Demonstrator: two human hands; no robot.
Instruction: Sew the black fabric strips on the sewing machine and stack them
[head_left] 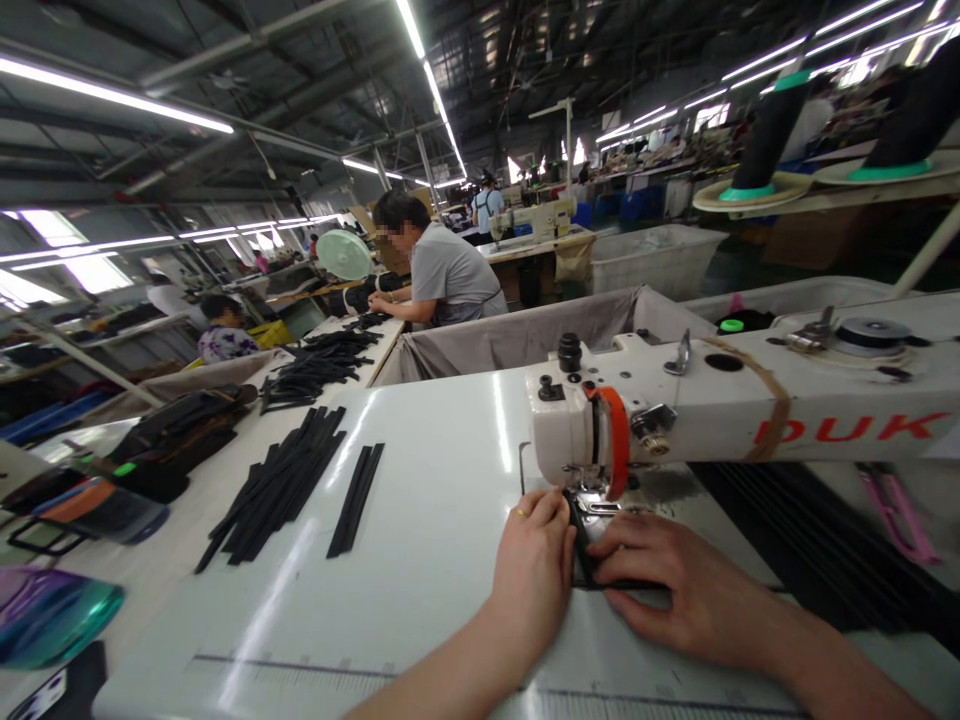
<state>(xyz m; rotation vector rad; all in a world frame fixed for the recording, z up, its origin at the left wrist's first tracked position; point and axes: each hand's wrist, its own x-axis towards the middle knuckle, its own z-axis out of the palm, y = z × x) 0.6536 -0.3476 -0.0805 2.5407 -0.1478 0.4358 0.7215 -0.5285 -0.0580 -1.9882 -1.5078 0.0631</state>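
Observation:
Under the head of a white sewing machine [559, 435], both hands are on a black fabric strip [582, 545]. My left hand [534, 555] has its fingers bent together on the strip's left edge, close to the needle area. On the right, my right hand [660, 575] has its thumb and fingers closed round the strip's near part, which shows between them. An orange ring [616, 443] is on the machine head just above. Two loose black strips [356, 500] lie on the pale table to the left, beside a larger pile of strips [277, 485].
Long black strips [817, 540] lie under the machine arm, near pink scissors [896, 510]. A cloth-lined bin [517, 335] stands behind the table. A person in a grey shirt [457, 270] works farther back. Purple and teal container [56, 615] is at the left edge.

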